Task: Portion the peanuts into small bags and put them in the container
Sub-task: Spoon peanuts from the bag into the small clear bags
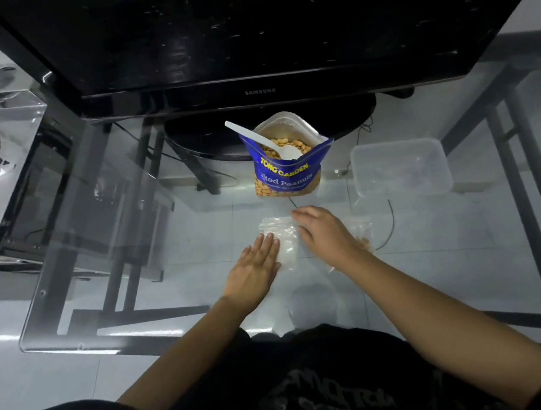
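Glass table [101,225], seen from above, monitor [239,21] at 12 o'clock. Open blue peanut bag [287,172] standing upright at the centre, full of peanuts [284,147], white plastic spoon [266,144] resting inside with handle slanting toward 10 o'clock. Clear plastic container [401,168] at 3 o'clock of the bag, apart from it. Small clear bags [281,237] lying flat on the table at 6 o'clock of the peanut bag. Left hand [253,271] palm down, fingers spread flat, pressing the near left part of the small bags. Right hand [325,232] palm down over their right edge, fingers loosely extended; grip there not clearly discernible. Filled small bag [363,232] with a few peanuts just beyond the right hand at 3 o'clock, partly hidden by it.
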The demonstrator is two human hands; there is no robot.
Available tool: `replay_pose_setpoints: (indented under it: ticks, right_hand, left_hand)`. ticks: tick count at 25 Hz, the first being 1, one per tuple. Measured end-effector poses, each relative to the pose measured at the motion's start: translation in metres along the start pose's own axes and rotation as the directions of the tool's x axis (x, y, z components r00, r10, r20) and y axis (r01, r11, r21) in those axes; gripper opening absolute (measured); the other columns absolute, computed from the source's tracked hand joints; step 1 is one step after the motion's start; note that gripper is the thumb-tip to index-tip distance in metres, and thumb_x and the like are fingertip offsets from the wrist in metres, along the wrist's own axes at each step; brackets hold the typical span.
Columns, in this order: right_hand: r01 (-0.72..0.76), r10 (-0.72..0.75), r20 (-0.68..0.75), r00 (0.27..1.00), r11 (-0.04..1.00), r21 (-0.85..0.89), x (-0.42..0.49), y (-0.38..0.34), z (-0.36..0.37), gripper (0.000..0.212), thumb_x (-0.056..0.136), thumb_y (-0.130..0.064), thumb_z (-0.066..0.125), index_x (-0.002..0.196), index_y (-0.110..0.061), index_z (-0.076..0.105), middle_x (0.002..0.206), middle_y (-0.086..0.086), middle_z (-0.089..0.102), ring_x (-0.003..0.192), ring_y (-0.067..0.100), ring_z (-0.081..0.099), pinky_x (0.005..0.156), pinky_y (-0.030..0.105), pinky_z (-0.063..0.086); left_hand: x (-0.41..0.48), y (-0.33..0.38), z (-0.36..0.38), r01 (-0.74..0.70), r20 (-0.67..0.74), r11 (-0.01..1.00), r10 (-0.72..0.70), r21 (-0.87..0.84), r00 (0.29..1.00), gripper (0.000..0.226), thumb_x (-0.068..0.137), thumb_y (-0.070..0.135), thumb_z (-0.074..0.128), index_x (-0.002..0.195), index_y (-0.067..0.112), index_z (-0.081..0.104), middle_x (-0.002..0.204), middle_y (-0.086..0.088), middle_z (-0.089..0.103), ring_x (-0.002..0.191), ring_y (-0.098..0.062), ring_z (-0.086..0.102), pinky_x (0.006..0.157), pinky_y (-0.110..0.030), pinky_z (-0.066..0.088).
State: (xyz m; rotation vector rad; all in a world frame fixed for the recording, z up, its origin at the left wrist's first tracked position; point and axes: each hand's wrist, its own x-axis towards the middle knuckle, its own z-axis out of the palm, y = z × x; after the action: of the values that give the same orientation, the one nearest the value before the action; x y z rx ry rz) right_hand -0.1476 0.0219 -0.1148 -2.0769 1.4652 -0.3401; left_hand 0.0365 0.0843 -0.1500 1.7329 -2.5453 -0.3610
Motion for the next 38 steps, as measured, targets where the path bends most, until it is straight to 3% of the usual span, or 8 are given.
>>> replay_pose_setpoints:
  ticks: [6,10,13,23,26,30,34,38]
  right_hand:
    - [-0.01,0.02,0.103,0.994,0.996,-0.093,0.016,-0.008,0.009,0.038,0.095,-0.018,0.05,0.132,-0.01,0.051,0.133,0.008,0.049,0.124,0.023,0.042,0.1,0.033,0.04]
    - [-0.079,0.077,0.036,0.996,0.994,0.08,0.016,-0.011,0.01,0.027,0.088,-0.018,0.061,0.113,-0.009,0.064,0.113,0.008,0.063,0.103,0.022,0.057,0.086,0.028,0.044]
    - [-0.145,0.144,0.021,0.989,0.961,0.236,0.016,-0.014,0.01,0.017,0.085,-0.014,0.065,0.099,-0.007,0.068,0.099,0.009,0.069,0.083,0.017,0.062,0.078,0.025,0.049]
    - [-0.24,0.229,0.077,0.97,0.878,0.414,0.011,-0.016,0.01,0.013,0.086,-0.016,0.065,0.095,-0.009,0.071,0.091,0.007,0.073,0.081,0.015,0.066,0.078,0.024,0.052]
    - [-0.247,0.248,0.063,0.967,0.836,0.489,0.01,-0.021,0.004,0.012,0.086,-0.015,0.065,0.095,-0.01,0.071,0.087,0.005,0.072,0.077,0.012,0.065,0.071,0.012,0.049]
    - [-0.243,0.247,0.074,0.966,0.776,0.581,0.009,-0.03,-0.013,0.013,0.089,-0.015,0.06,0.098,-0.014,0.069,0.081,-0.003,0.068,0.073,0.001,0.065,0.069,0.01,0.05]
    - [-0.193,0.252,0.009,0.968,0.715,0.672,0.008,-0.038,-0.033,0.021,0.089,-0.019,0.061,0.11,-0.016,0.062,0.088,-0.003,0.067,0.079,0.003,0.065,0.074,0.018,0.052]
    - [-0.215,0.297,0.018,0.955,0.644,0.735,0.006,-0.044,-0.044,0.033,0.082,-0.026,0.069,0.112,-0.019,0.055,0.098,0.005,0.067,0.091,0.015,0.064,0.073,0.021,0.049]
  left_hand:
    - [0.0,-0.006,-0.003,-0.061,0.057,0.998,0.061,-0.013,0.996,0.062,0.102,0.032,0.006,0.124,0.005,0.058,0.127,-0.012,0.061,0.118,-0.025,0.057,0.091,-0.037,0.051]
    - [-0.001,-0.008,0.0,-0.082,0.036,0.995,0.084,-0.052,0.996,0.059,0.102,0.031,0.01,0.123,0.005,0.059,0.126,-0.012,0.062,0.118,-0.025,0.058,0.09,-0.036,0.052]
    - [-0.002,-0.009,0.0,-0.096,-0.019,0.993,0.095,-0.062,0.995,0.059,0.102,0.031,0.011,0.122,0.005,0.06,0.126,-0.012,0.062,0.117,-0.025,0.058,0.091,-0.036,0.051]
    - [0.0,-0.012,-0.002,-0.151,-0.219,0.984,0.129,-0.089,0.967,0.043,0.096,0.034,0.037,0.114,0.006,0.063,0.12,-0.018,0.063,0.11,-0.032,0.061,0.084,-0.041,0.056]
    - [-0.002,-0.01,-0.022,-0.059,-0.365,0.963,-0.043,-0.263,0.93,0.038,0.096,0.035,0.042,0.119,0.01,0.056,0.125,-0.018,0.056,0.114,-0.024,0.05,0.094,-0.037,0.047]
    - [0.02,-0.009,-0.071,0.147,-0.192,0.724,-0.364,-0.673,0.911,0.034,0.094,0.03,0.05,0.124,0.014,0.055,0.127,-0.005,0.056,0.112,-0.009,0.051,0.096,-0.019,0.043]
    - [0.036,-0.008,-0.095,0.2,0.011,0.653,-0.282,-0.73,0.959,0.02,0.088,0.019,0.062,0.108,0.014,0.066,0.094,-0.002,0.069,0.077,0.0,0.062,0.071,-0.007,0.045]
    - [0.042,0.01,-0.109,0.249,0.157,0.226,-0.361,-0.942,0.919,0.011,0.086,0.012,0.063,0.096,0.01,0.065,0.083,-0.008,0.067,0.07,-0.008,0.067,0.067,-0.016,0.053]
